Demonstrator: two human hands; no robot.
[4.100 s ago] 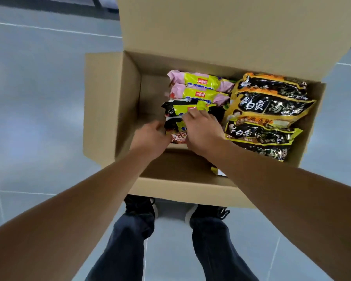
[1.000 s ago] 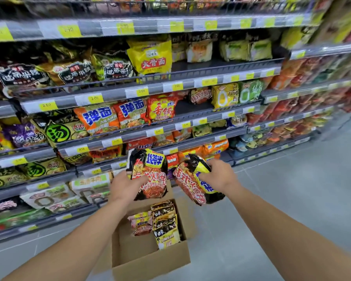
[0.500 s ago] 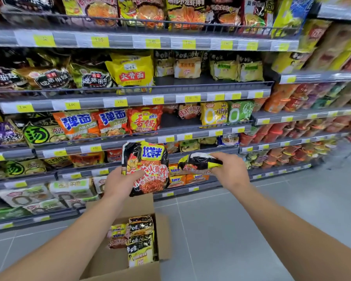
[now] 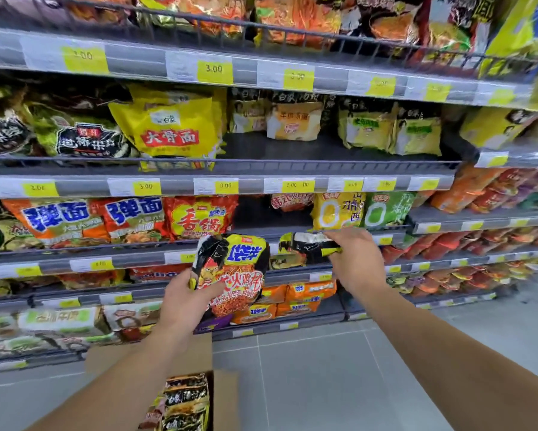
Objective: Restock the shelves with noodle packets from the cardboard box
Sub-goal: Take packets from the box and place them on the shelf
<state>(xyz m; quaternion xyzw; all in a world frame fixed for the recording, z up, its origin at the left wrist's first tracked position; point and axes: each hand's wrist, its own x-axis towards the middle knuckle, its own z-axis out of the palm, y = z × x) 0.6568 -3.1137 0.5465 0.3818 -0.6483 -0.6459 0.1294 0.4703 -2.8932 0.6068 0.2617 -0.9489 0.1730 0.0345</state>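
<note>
Left hand gripped an upright noodle packet, face outward. Right hand pinched a second packet lying flat, long axis sideways, at the shelf edge below an open gap.

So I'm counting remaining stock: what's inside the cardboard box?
The cardboard box holds a stack of black-and-yellow noodle packets. The left forearm covers the rest, so anything there is unseen.

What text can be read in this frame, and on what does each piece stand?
"大骨面": yellow packet, second shelf.
"弹面": two orange packets, third shelf.
"香锅": red packet beside them.
"3.00": yellow price tags on the shelf rails; several others are blurred.
Left hand and right hand each hold a packet; their print is too distorted to read.
</note>
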